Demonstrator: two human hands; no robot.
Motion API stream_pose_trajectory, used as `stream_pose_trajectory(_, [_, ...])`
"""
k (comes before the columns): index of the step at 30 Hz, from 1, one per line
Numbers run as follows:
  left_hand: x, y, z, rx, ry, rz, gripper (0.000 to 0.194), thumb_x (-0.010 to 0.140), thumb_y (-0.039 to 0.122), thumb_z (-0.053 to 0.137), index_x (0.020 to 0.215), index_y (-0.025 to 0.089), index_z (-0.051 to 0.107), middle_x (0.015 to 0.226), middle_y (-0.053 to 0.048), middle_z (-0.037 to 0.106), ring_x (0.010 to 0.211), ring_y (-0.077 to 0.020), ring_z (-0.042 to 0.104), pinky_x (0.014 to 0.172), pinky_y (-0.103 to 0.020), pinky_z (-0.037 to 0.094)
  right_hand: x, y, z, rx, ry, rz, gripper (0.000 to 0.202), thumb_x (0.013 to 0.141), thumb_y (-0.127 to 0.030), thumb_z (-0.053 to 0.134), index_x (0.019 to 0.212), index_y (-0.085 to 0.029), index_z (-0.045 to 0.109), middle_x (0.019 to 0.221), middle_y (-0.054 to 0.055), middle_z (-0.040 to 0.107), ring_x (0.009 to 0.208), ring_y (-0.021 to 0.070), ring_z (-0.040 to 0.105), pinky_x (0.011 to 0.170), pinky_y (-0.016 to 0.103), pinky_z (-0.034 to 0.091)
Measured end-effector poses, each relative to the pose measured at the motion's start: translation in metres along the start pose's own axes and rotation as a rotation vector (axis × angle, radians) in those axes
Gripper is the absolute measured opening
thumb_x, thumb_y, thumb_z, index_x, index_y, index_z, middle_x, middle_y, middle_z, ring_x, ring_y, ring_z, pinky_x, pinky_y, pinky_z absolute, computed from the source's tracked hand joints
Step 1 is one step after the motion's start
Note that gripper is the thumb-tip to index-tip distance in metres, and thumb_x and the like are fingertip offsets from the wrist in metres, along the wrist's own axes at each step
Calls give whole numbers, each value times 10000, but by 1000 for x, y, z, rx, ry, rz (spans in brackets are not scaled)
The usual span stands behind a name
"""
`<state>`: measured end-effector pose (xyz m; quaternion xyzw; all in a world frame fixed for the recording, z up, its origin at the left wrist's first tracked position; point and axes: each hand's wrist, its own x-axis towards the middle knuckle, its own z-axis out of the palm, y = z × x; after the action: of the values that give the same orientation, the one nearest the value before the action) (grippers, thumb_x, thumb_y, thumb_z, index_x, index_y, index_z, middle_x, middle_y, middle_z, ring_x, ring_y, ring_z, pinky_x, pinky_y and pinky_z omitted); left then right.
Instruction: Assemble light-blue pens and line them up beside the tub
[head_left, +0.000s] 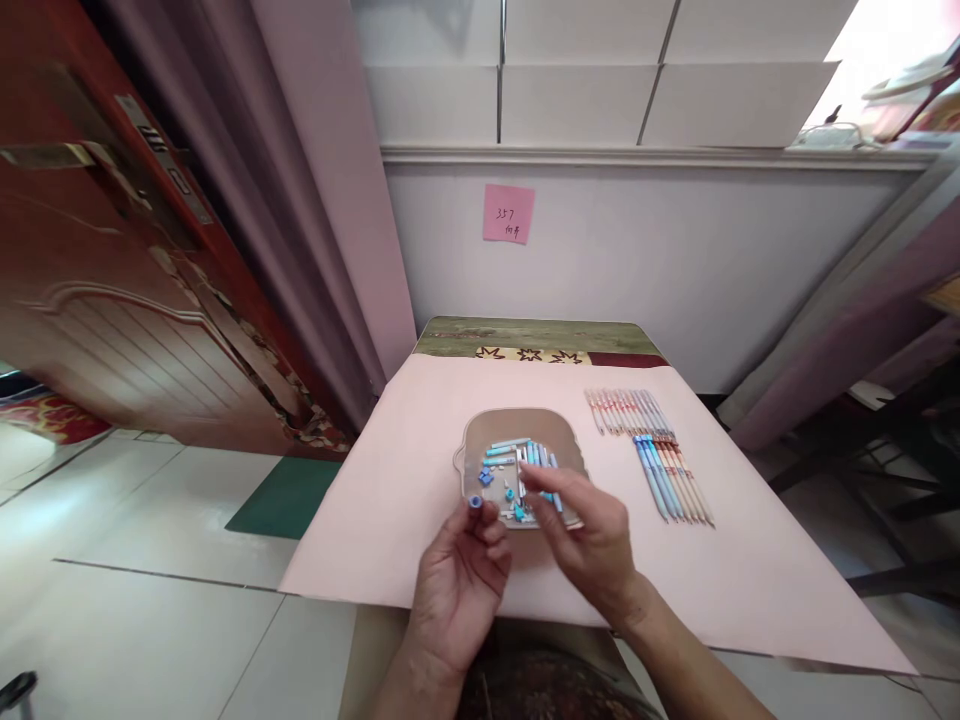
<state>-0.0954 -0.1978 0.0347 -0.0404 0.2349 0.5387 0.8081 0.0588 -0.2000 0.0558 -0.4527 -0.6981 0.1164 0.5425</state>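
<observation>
My left hand (463, 570) is closed, palm up, at the near left edge of a grey-beige plastic tray (480, 425). Its thumb and fingertips grip a short blue pen part (475, 502) with a round, hollow-looking end. My right hand (589, 530) reaches over the tray's right side, its fingers curled together in a pinch. A thin white piece shows by those fingertips, but I cannot tell whether they hold it. Inside the tray lie light blue pen barrels (501, 451), dark blue small parts (486, 478), turquoise small parts (518, 512) and white bits.
Right of the tray, a row of clear-barrelled pens (630, 412) lies behind a row of blue and cream pens (671, 480). Pale pink paper (360, 500) covers the table. A pink note (508, 214) is on the wall behind; a wooden door (150, 300) stands at left.
</observation>
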Motion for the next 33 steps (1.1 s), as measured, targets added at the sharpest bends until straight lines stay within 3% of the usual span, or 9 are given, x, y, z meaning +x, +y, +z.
stream_pose_trajectory(2, [0,15,3,-58,40,55,161,873,144,486,810,118,632,762,-57,659,530,-57,524,454,-163,450,7,8,-11,-8,91,144,220,888,-237,535,1069,-218,660,960,53,716,866,172,671,761,290,543])
stream_pose_trajectory(4, [1,27,4,-85,97,80,181,883,128,445,859,111,624,793,-71,659,533,-50,518,434,-140,436,15,19,-21,-80,82,253,195,888,-287,529,976,-209,685,908,52,715,794,169,667,697,273,531])
stream_pose_trajectory(9, [5,28,0,-50,140,50,163,878,108,446,800,109,589,704,-38,595,523,-51,506,426,-137,425,29,46,-19,-386,-278,362,160,846,-285,562,890,-241,709,865,18,716,753,161,642,680,252,464])
stream_pose_trajectory(14, [8,22,-3,-30,197,89,168,905,134,449,818,102,589,666,-20,574,495,-43,481,399,-132,396,46,64,5,-636,-574,363,172,846,-274,546,874,-262,715,848,3,723,798,164,640,647,232,394])
stream_pose_trajectory(19, [8,22,-2,19,231,99,119,893,129,490,852,84,593,680,-27,574,488,-45,477,387,-136,389,57,78,32,-699,-776,305,201,839,-270,542,926,-279,723,852,19,733,834,184,653,648,235,383])
stream_pose_trajectory(27, [9,15,-5,124,263,93,97,878,110,505,829,93,587,662,-32,574,477,-54,466,387,-151,370,58,85,72,-713,-893,241,209,796,-179,543,853,-222,739,855,98,738,806,220,673,658,249,414])
stream_pose_trajectory(33, [11,16,-6,122,290,66,95,876,102,502,837,98,588,676,-46,606,469,-54,470,377,-142,358,64,88,79,-714,-939,216,220,799,-185,544,892,-205,743,904,127,733,864,250,672,693,271,440])
